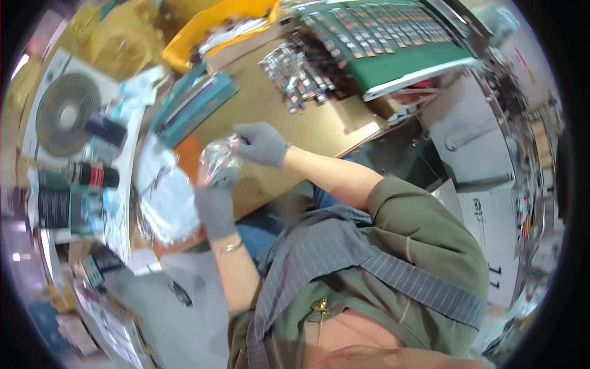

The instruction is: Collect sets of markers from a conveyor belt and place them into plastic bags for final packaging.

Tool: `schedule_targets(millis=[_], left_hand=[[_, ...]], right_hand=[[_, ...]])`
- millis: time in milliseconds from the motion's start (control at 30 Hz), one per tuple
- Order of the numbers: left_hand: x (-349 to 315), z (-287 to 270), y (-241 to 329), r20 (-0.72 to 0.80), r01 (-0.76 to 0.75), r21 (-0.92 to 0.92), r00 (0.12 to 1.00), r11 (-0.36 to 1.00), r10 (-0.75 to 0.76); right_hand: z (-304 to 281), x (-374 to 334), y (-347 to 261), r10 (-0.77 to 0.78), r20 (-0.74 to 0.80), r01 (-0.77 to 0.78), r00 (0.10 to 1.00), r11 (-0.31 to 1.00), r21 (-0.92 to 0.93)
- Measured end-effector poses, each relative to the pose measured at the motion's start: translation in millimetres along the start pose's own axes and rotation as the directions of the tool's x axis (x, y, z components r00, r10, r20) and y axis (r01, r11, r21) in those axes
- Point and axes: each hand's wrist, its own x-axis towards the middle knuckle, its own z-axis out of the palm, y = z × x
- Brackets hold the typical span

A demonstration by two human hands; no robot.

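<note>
A clear, crinkled plastic bag (219, 158) is stretched between my two grey-gloved hands above the table. My right hand (264, 144) pinches its upper right edge, fingers closed. At the lower end, my left hand (215, 210) is closed on the bag, though motion smears its fingers. What the bag contains, if anything, cannot be made out. Just left of my hands lies a pile of pale, clear plastic bags (163, 197). A teal open box (200, 104) stands beyond the bag, with an orange patch (187, 157) on the table between them.
Bundled small metallic parts (301, 71) lie on the tan table (264, 104). Behind them a green board (393, 64) carries rows of similar pieces. A yellow bin (178, 52) stands at the far side. To the left are a fan (67, 114) and a dark bottle (92, 175).
</note>
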Motion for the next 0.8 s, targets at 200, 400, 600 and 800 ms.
schedule_targets(millis=[200,400,600,800], left_hand=[[36,3,59,0.408,0.445,-0.875,0.890,0.191,-0.205],[87,66,-2,0.186,0.225,-0.301,0.967,0.927,-0.174],[113,176,-78,0.213,-0.025,0.286,0.976,0.958,-0.038],[112,200,-85,0.206,-0.028,0.332,0.978,0.943,-0.043]], right_hand=[[-105,31,7,0.297,0.345,-0.181,0.890,0.926,-0.332],[-239,75,81,0.306,-0.596,-0.665,0.742,0.442,-0.602],[-230,84,77,0.469,-0.357,-0.588,0.808,0.679,-0.440],[-262,34,-9,0.004,-0.354,-0.151,0.935,0.910,-0.387]])
